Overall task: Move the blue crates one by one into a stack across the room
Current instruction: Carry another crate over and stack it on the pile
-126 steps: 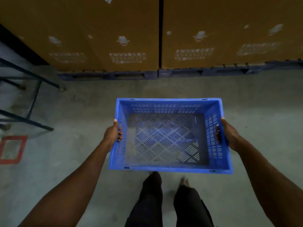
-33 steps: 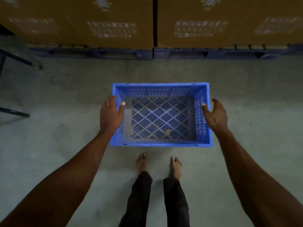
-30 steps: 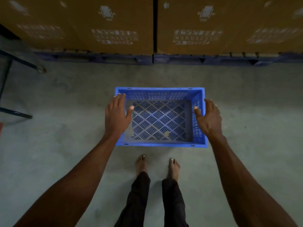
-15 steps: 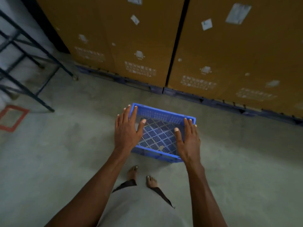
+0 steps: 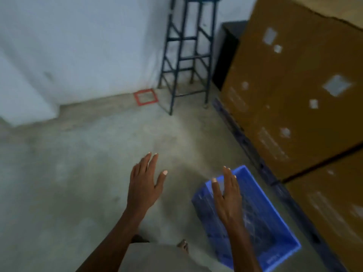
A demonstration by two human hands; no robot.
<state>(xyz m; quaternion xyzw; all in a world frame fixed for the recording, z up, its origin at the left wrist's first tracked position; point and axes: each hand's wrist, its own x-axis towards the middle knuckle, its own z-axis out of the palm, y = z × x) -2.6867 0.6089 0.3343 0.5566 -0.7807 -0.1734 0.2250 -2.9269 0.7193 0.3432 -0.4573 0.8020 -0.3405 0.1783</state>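
Concrete floor (image 5: pixel 88 183), blue crate (image 5: pixel 261 218) below right hand (image 5: pixel 228 197), ungripped

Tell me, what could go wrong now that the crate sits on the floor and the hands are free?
The blue crate lies right beside the bare foot, so a careless step could catch its rim. The metal stand ahead has splayed legs that could trip someone walking that way. Both the left hand and the right hand are empty, so nothing can be dropped.
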